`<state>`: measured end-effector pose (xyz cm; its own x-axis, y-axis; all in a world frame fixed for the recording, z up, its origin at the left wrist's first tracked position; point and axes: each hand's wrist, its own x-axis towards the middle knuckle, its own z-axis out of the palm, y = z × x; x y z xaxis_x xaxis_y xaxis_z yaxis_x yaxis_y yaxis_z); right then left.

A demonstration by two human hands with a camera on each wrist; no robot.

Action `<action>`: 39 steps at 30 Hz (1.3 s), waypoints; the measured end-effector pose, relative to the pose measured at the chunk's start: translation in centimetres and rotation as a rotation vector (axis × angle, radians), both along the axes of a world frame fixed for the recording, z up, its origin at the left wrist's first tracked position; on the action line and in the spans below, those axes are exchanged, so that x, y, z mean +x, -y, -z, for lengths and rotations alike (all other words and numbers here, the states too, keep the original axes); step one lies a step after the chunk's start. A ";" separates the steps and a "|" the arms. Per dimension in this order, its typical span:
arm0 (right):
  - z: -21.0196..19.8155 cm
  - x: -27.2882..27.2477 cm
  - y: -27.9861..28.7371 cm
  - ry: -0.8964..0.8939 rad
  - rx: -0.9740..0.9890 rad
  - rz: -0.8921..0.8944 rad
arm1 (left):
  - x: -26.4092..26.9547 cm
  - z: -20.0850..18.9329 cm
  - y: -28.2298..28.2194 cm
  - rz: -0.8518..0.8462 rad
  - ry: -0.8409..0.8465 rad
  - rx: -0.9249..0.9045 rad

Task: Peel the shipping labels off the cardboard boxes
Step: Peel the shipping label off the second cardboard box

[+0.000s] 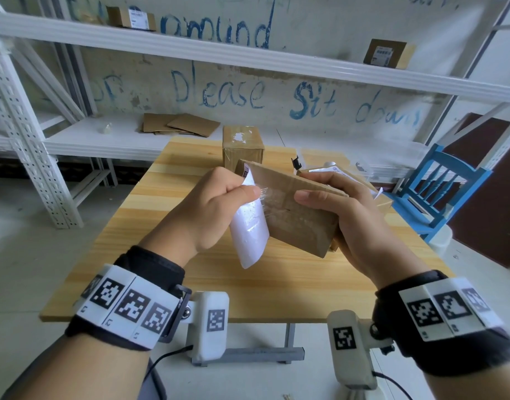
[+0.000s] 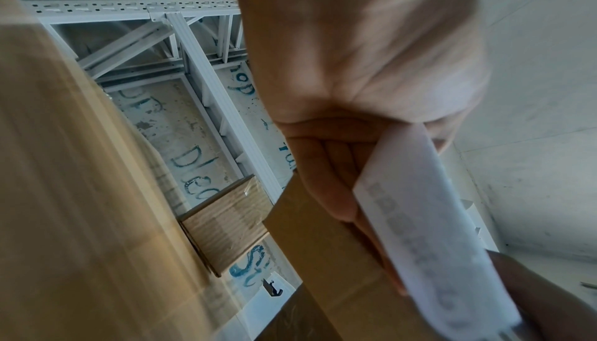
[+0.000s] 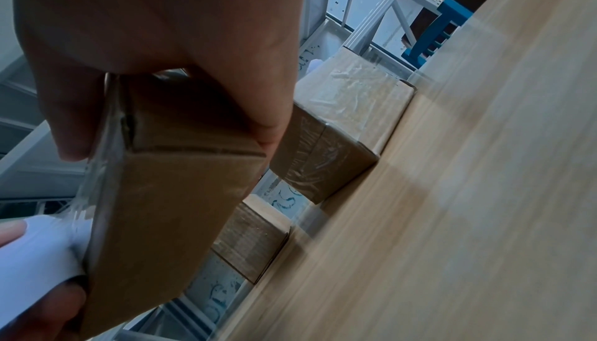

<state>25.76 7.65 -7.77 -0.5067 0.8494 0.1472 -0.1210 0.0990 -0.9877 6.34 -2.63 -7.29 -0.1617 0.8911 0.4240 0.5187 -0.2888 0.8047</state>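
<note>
A flat cardboard box (image 1: 300,215) is held tilted above the wooden table (image 1: 248,290). My right hand (image 1: 343,215) grips its right end, thumb on the top face. My left hand (image 1: 219,203) pinches a white shipping label (image 1: 249,229) that curls away from the box's left side, with strands of clear tape still stretched between them. In the left wrist view the fingers curl round the label (image 2: 429,234) against the box (image 2: 326,252). The right wrist view shows the box (image 3: 174,193) gripped from above and the label (image 3: 35,252) at lower left.
A taped box (image 1: 242,145) with label residue stands at the table's far side, and another labelled box (image 1: 357,180) lies behind my right hand. White metal shelves (image 1: 248,56) carry more boxes and flat cardboard (image 1: 178,124). A blue chair (image 1: 438,186) stands at right.
</note>
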 end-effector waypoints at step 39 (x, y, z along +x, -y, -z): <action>0.0 -0.1 -0.2 -0.027 0.001 -0.028 | 0.3 -0.2 0.1 0.004 0.007 -0.009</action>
<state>25.67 7.86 -7.76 -0.5259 0.8350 0.1620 -0.1506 0.0960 -0.9839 6.61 -2.74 -7.05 -0.1615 0.8955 0.4147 0.5117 -0.2833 0.8111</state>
